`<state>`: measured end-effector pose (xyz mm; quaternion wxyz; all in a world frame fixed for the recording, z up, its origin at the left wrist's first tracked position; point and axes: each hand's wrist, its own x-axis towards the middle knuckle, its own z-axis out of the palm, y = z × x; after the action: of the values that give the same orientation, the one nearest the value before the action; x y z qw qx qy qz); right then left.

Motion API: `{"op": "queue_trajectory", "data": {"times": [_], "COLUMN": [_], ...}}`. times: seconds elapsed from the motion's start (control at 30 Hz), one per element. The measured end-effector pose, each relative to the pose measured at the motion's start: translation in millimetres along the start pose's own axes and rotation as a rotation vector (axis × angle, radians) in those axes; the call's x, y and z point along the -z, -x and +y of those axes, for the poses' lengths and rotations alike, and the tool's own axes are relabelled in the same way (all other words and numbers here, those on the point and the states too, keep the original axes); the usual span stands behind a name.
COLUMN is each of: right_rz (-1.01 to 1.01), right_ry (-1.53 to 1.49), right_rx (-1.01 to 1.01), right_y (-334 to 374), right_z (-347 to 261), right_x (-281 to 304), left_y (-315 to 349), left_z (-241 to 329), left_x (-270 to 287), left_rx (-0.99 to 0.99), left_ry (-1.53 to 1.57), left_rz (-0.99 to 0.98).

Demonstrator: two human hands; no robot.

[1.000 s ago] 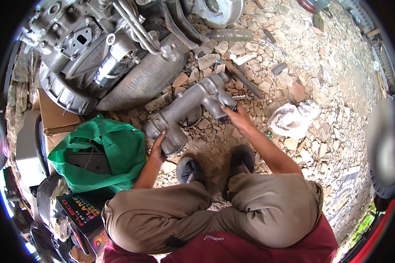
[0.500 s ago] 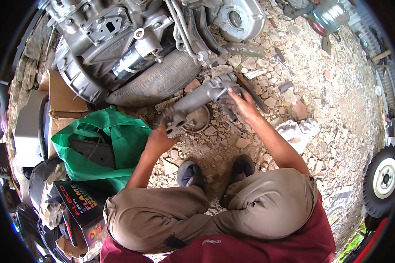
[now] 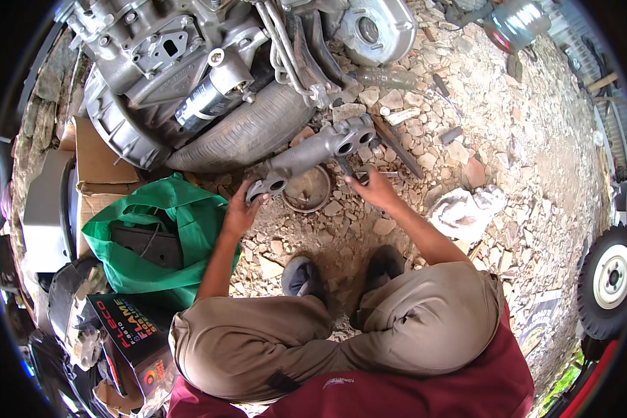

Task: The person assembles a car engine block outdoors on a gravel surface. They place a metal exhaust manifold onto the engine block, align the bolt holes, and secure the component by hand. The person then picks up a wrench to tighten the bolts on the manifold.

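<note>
A grey cast-metal manifold [image 3: 303, 155], a long tube with round ports along its side, slants above the stony ground. My left hand [image 3: 241, 209] grips its near left end, thumb by a port. At its far right end, the manifold is free of my right hand [image 3: 375, 189]. That hand is closed around a dark, rod-like tool [image 3: 345, 166], whose end points up toward the manifold's ports. My fingers hide much of the tool, so its exact kind does not show. A round, shallow metal pan [image 3: 308, 191] lies beneath the manifold.
Ahead stands a large engine [image 3: 167, 70] over a tyre [image 3: 247, 129]. A green bag [image 3: 146, 268] and a cardboard box [image 3: 104, 160] are on the left. Rightward lie a flat metal bar [image 3: 400, 148], a white rag [image 3: 467, 212] and loose stones.
My right hand has let go of the manifold's right end, come down toward me and taken hold of the dark tool. The manifold has rolled so its ports show more; my left hand keeps its grip.
</note>
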<state>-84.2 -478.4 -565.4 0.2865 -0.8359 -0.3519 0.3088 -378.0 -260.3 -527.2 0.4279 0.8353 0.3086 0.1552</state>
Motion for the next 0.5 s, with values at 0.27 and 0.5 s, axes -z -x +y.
{"op": "queue_trajectory", "data": {"times": [0.27, 0.5], "right_rz": [-0.155, -0.082], "right_ry": [-0.056, -0.046], "right_rx": [-0.131, -0.108], "right_y": [-11.7, -0.4], "right_z": [5.2, -10.2], "right_x": [-12.2, -0.5], "left_y": [-17.1, -35.1], "left_z": [0.8, 12.6], "left_x": [-15.1, -22.8], "left_rx": [0.005, 0.085], "left_ry": [0.443, 0.498], "left_rz": [0.131, 0.341]}}
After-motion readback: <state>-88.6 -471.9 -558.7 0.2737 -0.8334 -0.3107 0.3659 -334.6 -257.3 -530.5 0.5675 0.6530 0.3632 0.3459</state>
